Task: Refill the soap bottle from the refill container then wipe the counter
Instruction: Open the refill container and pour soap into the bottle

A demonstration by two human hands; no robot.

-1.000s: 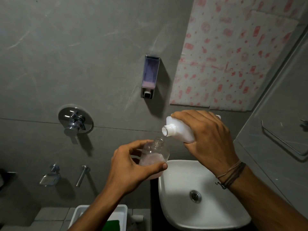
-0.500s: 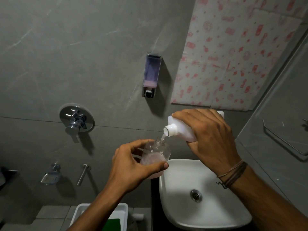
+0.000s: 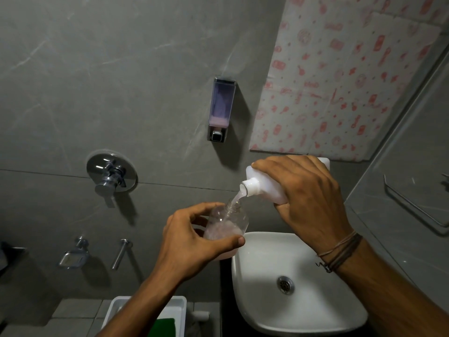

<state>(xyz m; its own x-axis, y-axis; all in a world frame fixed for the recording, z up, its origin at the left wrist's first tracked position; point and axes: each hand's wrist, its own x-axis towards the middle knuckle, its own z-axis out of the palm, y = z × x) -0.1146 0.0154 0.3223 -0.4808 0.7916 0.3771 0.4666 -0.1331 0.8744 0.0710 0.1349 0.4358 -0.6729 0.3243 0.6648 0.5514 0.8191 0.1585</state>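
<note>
head view: your left hand grips the clear soap bottle at the sink's left edge. a second ago nothing flowed; now a pale stream falls into its neck from the refill container, clasped tilted in your right hand. filling's begun; wiping waits.

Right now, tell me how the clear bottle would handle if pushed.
Probably light: the bottle looks like clear plastic and is only part full. Its body is round, so it may roll if laid down. It is uncapped, so tipping would likely spill.
</note>
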